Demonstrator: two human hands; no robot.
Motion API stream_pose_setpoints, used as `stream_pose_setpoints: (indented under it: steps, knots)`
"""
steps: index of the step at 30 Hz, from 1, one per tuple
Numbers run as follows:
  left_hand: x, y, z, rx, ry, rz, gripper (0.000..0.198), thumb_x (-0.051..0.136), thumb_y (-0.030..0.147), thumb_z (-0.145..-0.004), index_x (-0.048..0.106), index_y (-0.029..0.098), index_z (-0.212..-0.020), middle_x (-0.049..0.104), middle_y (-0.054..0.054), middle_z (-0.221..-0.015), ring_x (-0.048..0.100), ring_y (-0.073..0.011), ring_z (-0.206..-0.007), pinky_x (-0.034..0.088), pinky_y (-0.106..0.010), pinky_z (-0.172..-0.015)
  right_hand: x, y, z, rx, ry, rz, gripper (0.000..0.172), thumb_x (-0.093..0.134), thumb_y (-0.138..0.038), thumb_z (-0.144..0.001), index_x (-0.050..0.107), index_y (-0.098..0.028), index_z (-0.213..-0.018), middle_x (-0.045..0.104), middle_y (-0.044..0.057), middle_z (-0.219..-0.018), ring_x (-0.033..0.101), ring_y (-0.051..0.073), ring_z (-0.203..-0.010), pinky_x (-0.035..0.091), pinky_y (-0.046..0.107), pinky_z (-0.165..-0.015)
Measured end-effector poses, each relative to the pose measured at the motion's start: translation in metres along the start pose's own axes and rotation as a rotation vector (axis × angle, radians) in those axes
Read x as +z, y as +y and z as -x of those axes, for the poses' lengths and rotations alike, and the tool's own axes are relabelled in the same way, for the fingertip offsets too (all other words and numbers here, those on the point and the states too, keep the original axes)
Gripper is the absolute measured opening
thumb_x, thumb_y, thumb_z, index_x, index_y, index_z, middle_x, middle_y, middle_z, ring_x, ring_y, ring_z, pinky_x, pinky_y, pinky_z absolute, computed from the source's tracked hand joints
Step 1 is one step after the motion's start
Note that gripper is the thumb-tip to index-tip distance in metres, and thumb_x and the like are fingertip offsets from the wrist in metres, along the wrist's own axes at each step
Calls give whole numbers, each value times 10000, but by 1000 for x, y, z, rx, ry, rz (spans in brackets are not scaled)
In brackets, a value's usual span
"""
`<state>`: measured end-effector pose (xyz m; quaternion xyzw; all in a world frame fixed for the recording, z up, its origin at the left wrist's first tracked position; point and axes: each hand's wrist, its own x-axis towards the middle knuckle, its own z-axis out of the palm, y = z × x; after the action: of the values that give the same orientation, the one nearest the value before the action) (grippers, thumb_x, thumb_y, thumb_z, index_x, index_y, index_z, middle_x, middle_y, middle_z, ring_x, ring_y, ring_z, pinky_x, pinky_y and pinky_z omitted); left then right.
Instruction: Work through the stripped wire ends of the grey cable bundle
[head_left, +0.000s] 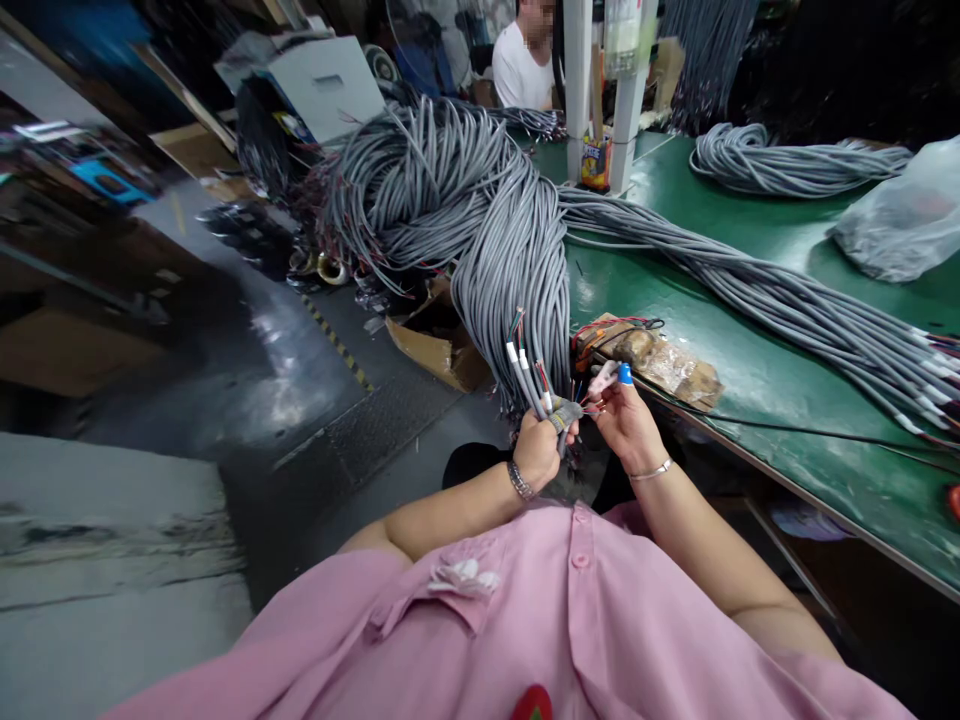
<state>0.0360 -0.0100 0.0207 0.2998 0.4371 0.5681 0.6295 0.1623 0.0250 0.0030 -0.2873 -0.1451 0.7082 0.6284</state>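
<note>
Several grey cables (523,375) with white sleeves and bare coloured wire ends stand up out of my left hand (538,447), whose fingers are wrapped round them. A worn grey covering shows on a finger or thumb of that hand. Just to the right, my right hand (628,428) pinches thin red wires at the end of a cable. Blue and whitish coverings (625,373) sit on its fingertips. Behind both hands, a thick bundle of grey cables (517,270) hangs over the green table's edge.
The green table (675,300) holds a long cable bundle (787,310), a coiled bundle (795,165), a plastic bag (904,215) and a tape-wrapped block (660,362). A cardboard box (431,350) stands below on the left. A person (523,65) sits beyond the white post (577,90).
</note>
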Motion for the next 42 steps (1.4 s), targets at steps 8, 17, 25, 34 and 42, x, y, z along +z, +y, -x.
stream_pose_setpoints:
  steps: [8, 17, 25, 34, 42]
  knots:
    - [-11, 2, 6, 17, -5, -36, 271, 759, 340, -653, 563, 157, -687, 543, 35, -523, 453, -61, -447, 320, -187, -429, 3, -12, 11, 209, -80, 243, 456, 665, -648, -731, 652, -196, -793, 691, 28, -808, 584, 103, -603, 502, 221, -525]
    - [-24, -10, 3, 69, -79, -189, 256, 715, 352, -716, 555, 158, -671, 554, 28, -535, 480, -72, -467, 371, -200, -465, -3, -19, 27, 248, -218, 604, 292, 803, -387, -680, 669, -173, -827, 632, -13, -722, 540, 72, -572, 473, 200, -550]
    - [-28, 8, -2, -111, -441, -599, 245, 745, 325, -674, 610, 123, -648, 656, -47, -581, 582, -122, -506, 432, -221, -493, 1, -22, 36, 86, -419, 797, 251, 734, -412, -749, 647, -180, -785, 664, -6, -652, 600, 137, -554, 490, 283, -586]
    - [-18, 16, -6, -182, -333, -478, 280, 749, 361, -664, 609, 119, -672, 663, -59, -562, 609, -142, -478, 430, -217, -447, -11, -29, 43, -91, -308, 892, 270, 709, -439, -774, 667, -195, -883, 667, 17, -797, 592, 143, -692, 495, 283, -659]
    - [-22, 0, -7, -122, -217, -356, 345, 762, 428, -658, 641, 114, -735, 681, -71, -591, 632, -154, -505, 381, -200, -419, -11, 2, 54, -121, -96, 655, 254, 707, -428, -776, 622, -216, -890, 642, -9, -713, 569, 128, -616, 453, 257, -582]
